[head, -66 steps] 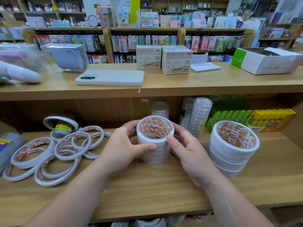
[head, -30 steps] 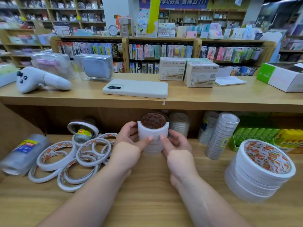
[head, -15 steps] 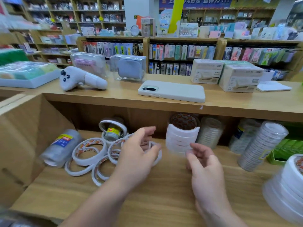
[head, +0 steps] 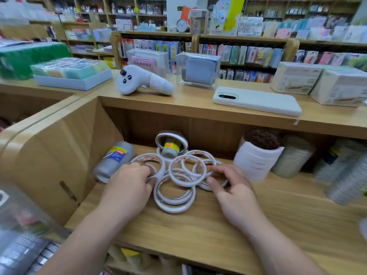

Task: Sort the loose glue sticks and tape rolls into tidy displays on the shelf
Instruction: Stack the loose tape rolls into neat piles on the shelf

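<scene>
Both hands are down on the light wooden shelf [head: 198,225], one on each side of the pile of thin white tape rings [head: 183,173]. The left hand [head: 129,187] pinches the ring nearest it. The right hand [head: 236,193] has bent fingers on the pile's edge, can't tell if it's actually gripping. The tidy stack of wide white tape rolls [head: 256,161] stands just past the right hand.
</scene>
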A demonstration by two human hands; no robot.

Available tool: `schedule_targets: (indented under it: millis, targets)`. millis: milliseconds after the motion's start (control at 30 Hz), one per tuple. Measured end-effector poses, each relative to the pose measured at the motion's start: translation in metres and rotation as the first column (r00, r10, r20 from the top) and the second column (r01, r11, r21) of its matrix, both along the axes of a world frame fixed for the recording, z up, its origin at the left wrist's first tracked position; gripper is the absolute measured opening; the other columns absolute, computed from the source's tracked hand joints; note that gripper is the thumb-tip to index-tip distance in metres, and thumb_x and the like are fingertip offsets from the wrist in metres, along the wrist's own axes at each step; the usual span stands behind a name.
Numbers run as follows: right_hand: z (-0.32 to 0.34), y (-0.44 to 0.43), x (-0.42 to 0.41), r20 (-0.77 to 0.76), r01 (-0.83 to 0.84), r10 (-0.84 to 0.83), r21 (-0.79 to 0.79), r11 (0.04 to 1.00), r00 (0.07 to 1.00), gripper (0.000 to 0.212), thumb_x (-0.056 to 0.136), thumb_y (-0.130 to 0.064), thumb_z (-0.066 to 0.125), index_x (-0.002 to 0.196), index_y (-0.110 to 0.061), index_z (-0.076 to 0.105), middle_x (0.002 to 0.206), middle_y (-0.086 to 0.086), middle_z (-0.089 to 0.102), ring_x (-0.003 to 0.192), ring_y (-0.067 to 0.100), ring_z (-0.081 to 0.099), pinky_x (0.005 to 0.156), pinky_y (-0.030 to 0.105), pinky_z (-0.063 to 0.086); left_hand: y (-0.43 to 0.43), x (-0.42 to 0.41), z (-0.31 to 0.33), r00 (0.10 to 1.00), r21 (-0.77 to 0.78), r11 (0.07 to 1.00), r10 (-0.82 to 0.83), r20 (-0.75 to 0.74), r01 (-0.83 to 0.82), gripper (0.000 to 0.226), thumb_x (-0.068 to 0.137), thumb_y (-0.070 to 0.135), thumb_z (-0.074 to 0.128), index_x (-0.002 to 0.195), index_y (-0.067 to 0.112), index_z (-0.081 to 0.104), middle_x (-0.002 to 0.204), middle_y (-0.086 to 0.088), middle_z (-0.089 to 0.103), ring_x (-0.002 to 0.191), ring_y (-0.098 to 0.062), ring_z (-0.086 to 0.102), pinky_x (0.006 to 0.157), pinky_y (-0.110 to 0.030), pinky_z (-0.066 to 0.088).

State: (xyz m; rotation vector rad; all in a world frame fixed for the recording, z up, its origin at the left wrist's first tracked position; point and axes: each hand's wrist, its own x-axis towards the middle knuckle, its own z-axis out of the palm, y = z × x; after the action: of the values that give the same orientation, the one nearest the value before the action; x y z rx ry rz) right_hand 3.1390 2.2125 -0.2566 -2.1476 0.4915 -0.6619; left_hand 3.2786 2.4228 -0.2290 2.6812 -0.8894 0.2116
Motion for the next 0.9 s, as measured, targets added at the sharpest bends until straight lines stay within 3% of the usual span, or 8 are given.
schedule_targets:
  millis: [100, 233, 333, 433, 567, 700, 800, 900]
  targets:
    - [0.002, 0.002, -0.003, 0.027, 0.025, -0.025, 0.004, 1.000, 0.999, 0.021, 0.092, -0.027, 0.070, 0.099, -0.045, 0.063, 0.111, -0.017, 0.063, 0.103, -0.001, 0.056, 0.089, 0.016, 0.042, 0.010, -0.002, 0.006, 0.997, -0.116, 0.991, -0.070, 0.022, 0.072, 0.005, 0.087, 0.024, 0.073, 0.086, 0.019, 0.072, 0.087, 0.002, 0.065, 0.091, -0.028, 0.061, 0.075, -0.040, 0.050]
    - [0.007, 0.005, -0.009, 0.148, 0.013, -0.022, 0.057, 0.998, 0.989, 0.015, 0.090, -0.035, 0.068, 0.106, -0.034, 0.069, 0.113, -0.017, 0.065, 0.108, 0.004, 0.061, 0.094, 0.035, 0.051, 0.020, -0.020, 0.025, 0.971, -0.233, 0.945, -0.208, 0.114, 0.230, 0.007, 0.087, 0.024, 0.071, 0.084, 0.028, 0.067, 0.084, 0.014, 0.062, 0.084, -0.019, 0.060, 0.070, -0.038, 0.051]
    - [0.024, 0.002, -0.022, 0.251, -0.106, 0.080, 0.092, 0.990, 0.965, 0.047, 0.079, -0.047, 0.074, 0.123, -0.034, 0.063, 0.131, -0.015, 0.060, 0.123, 0.009, 0.059, 0.095, 0.029, 0.053, 0.007, -0.038, 0.038, 0.901, -0.237, 0.870, -0.410, 0.140, 0.433, 0.014, 0.092, 0.037, 0.055, 0.089, 0.030, 0.067, 0.088, 0.016, 0.060, 0.082, -0.014, 0.054, 0.070, -0.037, 0.050]
    - [0.036, -0.008, -0.038, 0.200, -0.231, 0.195, 0.177, 0.957, 0.960, 0.081, 0.067, -0.042, 0.086, 0.140, -0.030, 0.052, 0.142, -0.007, 0.056, 0.128, 0.007, 0.057, 0.096, 0.026, 0.053, -0.018, -0.048, 0.047, 0.810, -0.208, 0.785, -0.546, 0.214, 0.584, 0.018, 0.093, 0.033, 0.054, 0.092, 0.025, 0.071, 0.091, 0.012, 0.064, 0.083, -0.015, 0.057, 0.073, -0.036, 0.049]
    - [0.041, -0.028, -0.062, 0.209, -0.257, 0.202, 0.284, 0.924, 0.957, 0.083, 0.062, -0.019, 0.091, 0.136, -0.024, 0.054, 0.126, -0.005, 0.070, 0.117, 0.014, 0.066, 0.090, 0.027, 0.056, -0.053, -0.059, 0.058, 0.653, -0.217, 0.616, -0.709, 0.265, 0.757, 0.019, 0.095, 0.027, 0.055, 0.095, 0.018, 0.071, 0.098, 0.006, 0.065, 0.090, -0.014, 0.056, 0.087, -0.021, 0.042]
    - [0.047, -0.046, -0.088, 0.248, -0.188, 0.118, 0.282, 0.941, 0.962, 0.098, 0.051, -0.030, 0.093, 0.140, -0.023, 0.051, 0.125, -0.004, 0.070, 0.116, 0.017, 0.067, 0.090, 0.026, 0.056, -0.082, -0.066, 0.060, 0.593, -0.271, 0.541, -0.787, 0.170, 0.796, 0.022, 0.096, 0.031, 0.053, 0.101, 0.018, 0.071, 0.105, 0.010, 0.063, 0.099, -0.011, 0.056, 0.088, -0.026, 0.045]
    - [0.053, -0.061, -0.098, 0.262, -0.164, 0.091, 0.275, 0.947, 0.961, 0.098, 0.050, -0.031, 0.093, 0.139, -0.020, 0.053, 0.124, -0.002, 0.071, 0.117, 0.015, 0.066, 0.092, 0.029, 0.056, -0.104, -0.069, 0.061, 0.549, -0.322, 0.494, -0.830, 0.101, 0.807, 0.014, 0.097, 0.027, 0.059, 0.102, 0.019, 0.070, 0.109, 0.010, 0.059, 0.106, -0.008, 0.057, 0.091, -0.023, 0.046]
    - [0.056, -0.075, -0.096, 0.248, -0.048, -0.008, 0.220, 0.974, 0.969, 0.099, 0.049, -0.039, 0.092, 0.139, -0.024, 0.055, 0.126, -0.007, 0.069, 0.118, 0.008, 0.064, 0.095, 0.032, 0.055, -0.128, -0.068, 0.053, 0.571, -0.426, 0.485, -0.815, 0.096, 0.763, 0.014, 0.092, 0.017, 0.066, 0.104, 0.019, 0.073, 0.122, 0.007, 0.058, 0.112, -0.011, 0.059, 0.093, -0.022, 0.047]
